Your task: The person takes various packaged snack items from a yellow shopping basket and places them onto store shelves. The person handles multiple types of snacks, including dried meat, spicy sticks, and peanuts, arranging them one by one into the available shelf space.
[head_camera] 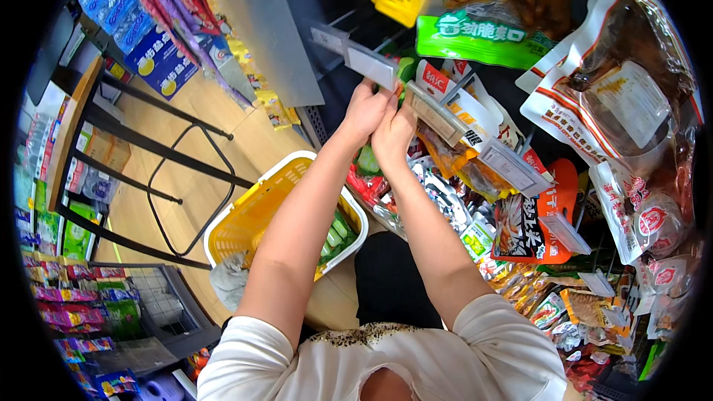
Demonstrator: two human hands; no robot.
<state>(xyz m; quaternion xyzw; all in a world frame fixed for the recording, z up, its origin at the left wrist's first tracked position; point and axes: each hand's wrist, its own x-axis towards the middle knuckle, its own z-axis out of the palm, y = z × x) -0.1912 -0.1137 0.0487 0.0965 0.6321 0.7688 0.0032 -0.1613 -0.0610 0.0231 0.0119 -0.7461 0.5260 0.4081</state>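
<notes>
My left hand (367, 108) and my right hand (394, 125) meet at a metal hook of the snack rack, just below a clear price tag holder (372, 64). A green and red snack packet (405, 69) shows behind the fingertips, partly hidden by the holder. The fingers of both hands are bent close together; what they grip is hidden. Below my forearms, a yellow plastic basket (234, 217) with a white rim stands on the floor, with green packets (337, 236) inside and a grey cloth (229, 278) over its near left side.
Hanging snack bags (479, 44) crowd the rack above and right, with protruding price tag holders (515, 167). A grey metal panel (273, 33) stands at the upper left. A stool with black metal legs (167, 156) is left of the basket. Candy packets (72, 317) hang lower left.
</notes>
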